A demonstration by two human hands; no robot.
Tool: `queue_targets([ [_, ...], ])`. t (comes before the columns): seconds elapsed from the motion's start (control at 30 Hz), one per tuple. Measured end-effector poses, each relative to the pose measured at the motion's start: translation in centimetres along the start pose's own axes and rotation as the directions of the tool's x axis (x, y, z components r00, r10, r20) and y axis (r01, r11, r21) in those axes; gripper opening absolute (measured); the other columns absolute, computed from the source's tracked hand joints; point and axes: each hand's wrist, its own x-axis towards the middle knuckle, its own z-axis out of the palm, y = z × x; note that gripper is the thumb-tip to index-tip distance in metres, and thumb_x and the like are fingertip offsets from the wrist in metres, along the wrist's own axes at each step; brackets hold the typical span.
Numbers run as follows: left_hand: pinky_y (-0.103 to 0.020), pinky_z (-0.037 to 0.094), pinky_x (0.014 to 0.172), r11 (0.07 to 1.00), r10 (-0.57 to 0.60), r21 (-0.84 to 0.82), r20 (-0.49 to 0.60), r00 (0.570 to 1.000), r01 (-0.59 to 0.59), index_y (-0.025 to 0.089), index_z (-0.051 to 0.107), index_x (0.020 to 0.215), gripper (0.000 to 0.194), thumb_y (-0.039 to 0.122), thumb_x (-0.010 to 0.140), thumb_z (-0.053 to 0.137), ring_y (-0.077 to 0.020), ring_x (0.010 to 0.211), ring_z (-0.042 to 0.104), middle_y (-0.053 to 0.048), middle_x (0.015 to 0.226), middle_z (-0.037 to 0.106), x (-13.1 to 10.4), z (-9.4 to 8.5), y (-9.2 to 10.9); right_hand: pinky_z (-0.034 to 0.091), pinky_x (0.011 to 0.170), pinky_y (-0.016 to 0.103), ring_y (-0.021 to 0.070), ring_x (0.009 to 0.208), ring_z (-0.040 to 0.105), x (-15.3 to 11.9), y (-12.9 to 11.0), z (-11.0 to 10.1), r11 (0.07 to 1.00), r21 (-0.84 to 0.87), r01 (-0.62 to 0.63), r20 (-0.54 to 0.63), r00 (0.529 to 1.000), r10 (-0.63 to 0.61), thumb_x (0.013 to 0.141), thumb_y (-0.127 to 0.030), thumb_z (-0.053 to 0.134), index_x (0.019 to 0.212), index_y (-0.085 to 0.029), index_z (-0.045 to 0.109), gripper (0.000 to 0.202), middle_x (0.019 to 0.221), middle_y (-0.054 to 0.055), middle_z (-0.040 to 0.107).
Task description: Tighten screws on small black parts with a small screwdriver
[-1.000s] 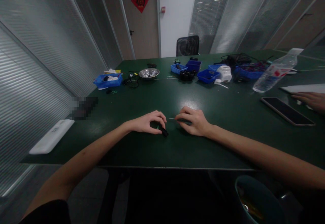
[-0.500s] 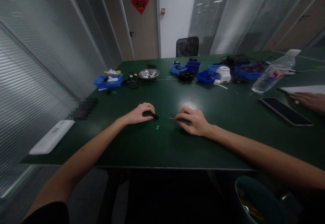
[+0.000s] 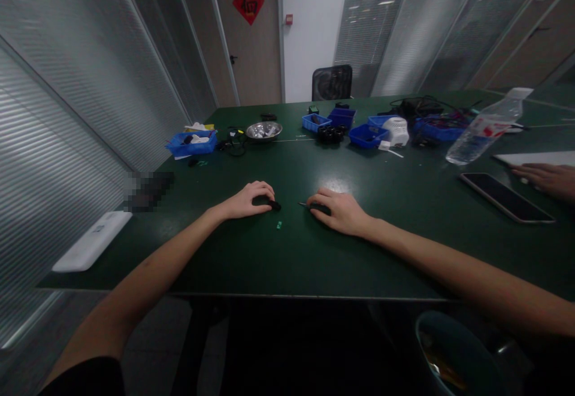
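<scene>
Resting on the green table, my left hand pinches a small black part between thumb and fingers; its exact kind is too small to make out. A tiny green circuit board lies just in front of that part, touched by neither hand. To the right, my right hand is closed around a screwdriver with a dark handle. Its thin metal tip points left toward the black part, with a gap between them. Part of the handle is hidden under my fingers.
Blue trays, a metal bowl and cables stand farther back. At right are a tilted plastic bottle, a phone and another person's hand. A white case lies left; a bin stands below the table edge.
My right hand has flattened and its fingers have shifted on the screwdriver, so the dark handle now shows. The left hand and the green board stay in place.
</scene>
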Motion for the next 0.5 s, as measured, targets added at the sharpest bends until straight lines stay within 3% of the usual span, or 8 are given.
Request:
queue_targets([
  [0.17, -0.050, 0.036, 0.114, 1.000, -0.011, -0.012, -0.010, 1.000, 0.011, 0.025, 0.074, 0.115, 0.031, 0.049, 0.097, 0.067, -0.0283, 0.130, 0.052, -0.009, 0.135, 0.063, 0.0, 0.0, 0.0, 0.039, 0.063, 0.029, 0.0155, 0.076, 0.060, 0.0, 0.0, 0.1, 1.000, -0.008, 0.010, -0.015, 1.000, -0.010, 0.101, -0.030, 0.063, 0.122, -0.022, 0.069, 0.024, 0.111, 0.006, 0.068],
  [0.27, -0.048, 0.038, 0.113, 0.992, 0.008, -0.124, -0.013, 1.000, -0.010, 0.024, 0.075, 0.116, 0.030, 0.047, 0.097, 0.069, -0.0266, 0.128, 0.055, -0.009, 0.132, 0.066, 0.1, 0.0, 0.2, 0.039, 0.063, 0.028, 0.0157, 0.077, 0.061, 0.0, 0.1, 0.2, 1.000, -0.007, 0.016, -0.020, 1.000, -0.016, 0.101, -0.031, 0.063, 0.122, -0.023, 0.069, 0.023, 0.111, 0.006, 0.068],
  [0.4, -0.043, 0.047, 0.105, 0.925, 0.058, -0.378, 0.099, 0.993, -0.016, 0.024, 0.077, 0.119, 0.033, 0.046, 0.095, 0.073, -0.0247, 0.118, 0.062, -0.010, 0.123, 0.070, 0.2, -0.1, 1.4, 0.039, 0.062, 0.028, 0.0153, 0.076, 0.060, -0.1, 0.2, 0.2, 1.000, -0.006, 0.020, -0.024, 0.999, -0.021, 0.101, -0.031, 0.062, 0.121, -0.023, 0.069, 0.023, 0.112, 0.006, 0.069],
  [0.5, -0.042, 0.048, 0.103, 0.896, 0.134, -0.443, 0.199, 0.971, -0.033, 0.025, 0.080, 0.119, 0.033, 0.044, 0.092, 0.077, -0.0248, 0.114, 0.064, -0.010, 0.118, 0.072, 0.3, -0.2, 2.2, 0.039, 0.063, 0.029, 0.0158, 0.078, 0.061, 0.0, 0.2, 0.2, 1.000, -0.005, 0.015, -0.023, 1.000, -0.015, 0.102, -0.031, 0.061, 0.122, -0.022, 0.068, 0.023, 0.112, 0.005, 0.069],
])
